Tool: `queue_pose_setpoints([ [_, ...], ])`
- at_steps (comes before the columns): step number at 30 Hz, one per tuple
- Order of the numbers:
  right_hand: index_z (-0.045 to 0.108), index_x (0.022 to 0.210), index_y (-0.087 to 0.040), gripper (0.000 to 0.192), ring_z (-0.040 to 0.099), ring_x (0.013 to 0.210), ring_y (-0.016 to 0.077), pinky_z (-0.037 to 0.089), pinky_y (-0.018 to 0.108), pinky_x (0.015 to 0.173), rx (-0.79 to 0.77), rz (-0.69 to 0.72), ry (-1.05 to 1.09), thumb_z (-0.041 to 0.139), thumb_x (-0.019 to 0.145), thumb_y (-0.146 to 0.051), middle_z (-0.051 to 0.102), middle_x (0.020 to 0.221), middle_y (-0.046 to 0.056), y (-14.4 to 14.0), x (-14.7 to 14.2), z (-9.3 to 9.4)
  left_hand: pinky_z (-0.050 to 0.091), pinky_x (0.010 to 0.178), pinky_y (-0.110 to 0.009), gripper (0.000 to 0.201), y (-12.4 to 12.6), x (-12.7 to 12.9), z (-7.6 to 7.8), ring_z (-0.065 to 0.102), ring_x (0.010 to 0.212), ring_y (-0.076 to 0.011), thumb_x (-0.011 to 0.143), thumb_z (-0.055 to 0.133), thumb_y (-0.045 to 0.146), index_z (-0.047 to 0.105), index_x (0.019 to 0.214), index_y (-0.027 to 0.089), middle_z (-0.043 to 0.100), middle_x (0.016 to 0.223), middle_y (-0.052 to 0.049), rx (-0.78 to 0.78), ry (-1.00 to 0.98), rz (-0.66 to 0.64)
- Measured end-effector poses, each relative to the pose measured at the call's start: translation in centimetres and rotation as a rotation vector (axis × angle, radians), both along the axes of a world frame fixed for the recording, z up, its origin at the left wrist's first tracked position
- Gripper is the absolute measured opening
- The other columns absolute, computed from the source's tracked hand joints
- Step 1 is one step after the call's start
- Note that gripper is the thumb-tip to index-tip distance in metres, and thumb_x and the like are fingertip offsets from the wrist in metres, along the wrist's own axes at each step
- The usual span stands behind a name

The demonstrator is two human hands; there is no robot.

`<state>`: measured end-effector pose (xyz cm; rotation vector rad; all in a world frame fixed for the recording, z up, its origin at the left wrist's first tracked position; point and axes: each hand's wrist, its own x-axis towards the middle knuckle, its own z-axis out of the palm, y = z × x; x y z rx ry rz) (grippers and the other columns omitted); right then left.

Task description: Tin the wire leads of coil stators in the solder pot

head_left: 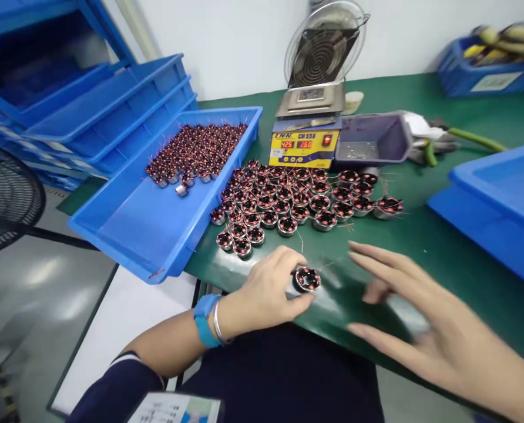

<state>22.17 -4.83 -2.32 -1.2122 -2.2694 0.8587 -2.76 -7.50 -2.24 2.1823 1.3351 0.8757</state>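
My left hand [268, 288], with a blue band and silver bangle at the wrist, grips a small wire-wound motor stator [307, 280] between thumb and fingers near the table's front edge. The stator is a round metal piece with a dark core and copper coils facing up. To its right, my right hand [433, 323] hovers with fingers spread and nothing in them; it is slightly blurred. Beyond both hands, many similar stators [287, 225] stand in a cluster on the green table [403, 247], thin wires sticking out.
Left of the cluster sits a blue tray [143, 217] with more stators at its far end. A yellow soldering pot unit [304, 150] with red digits stands behind, beside a purple bin [376, 135]. Blue trays [509, 200] lie at right. A fan [6, 200] is far left.
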Motion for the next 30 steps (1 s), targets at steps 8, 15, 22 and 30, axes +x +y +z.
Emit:
queue_pose_setpoints([
  [8,0.062,0.070,-0.027,0.042,0.054,0.055,0.0188,0.043,0.032,0.053,-0.211,0.175,-0.012,0.042,0.089,-0.059,0.063,0.066,0.004,2.7,-4.9,1.5,0.050,0.077,-0.034,0.026,0.9,1.1,-1.1,0.061,0.083,-0.0202,0.076,0.069,0.035,0.061,0.093,0.017,0.066,0.087,-0.006,-0.061,-0.094,-0.002],
  [15,0.043,0.051,-0.023,0.066,0.034,0.044,0.0138,0.031,0.030,0.041,-0.260,-0.066,-0.004,0.039,0.078,-0.083,0.037,0.047,0.000,4.3,-0.7,1.5,0.041,0.064,-0.027,0.030,0.8,1.1,-1.0,0.051,0.068,-0.0138,0.069,0.075,0.040,0.056,0.074,0.018,0.055,0.073,-0.001,-0.114,-0.089,0.032],
  [22,0.062,0.107,-0.021,0.064,0.058,0.052,0.0170,0.051,0.031,0.049,-0.508,-0.153,0.269,0.067,0.070,-0.072,0.065,0.069,0.005,2.6,-2.6,0.6,0.034,0.050,-0.022,0.038,2.7,0.7,0.8,0.045,0.053,-0.0077,0.064,0.079,0.041,0.063,0.084,0.013,0.053,0.063,0.004,-0.608,-0.318,0.112],
  [30,0.049,0.129,-0.019,0.060,0.062,0.059,0.0137,0.055,0.026,0.056,-0.372,-0.220,0.573,0.068,0.081,-0.050,0.065,0.073,0.002,1.0,-6.0,-1.3,0.044,0.057,-0.018,0.009,4.5,2.2,0.9,0.052,0.051,-0.0050,0.070,0.063,0.004,0.060,0.065,0.011,0.059,0.056,0.003,-0.931,-0.681,0.179],
])
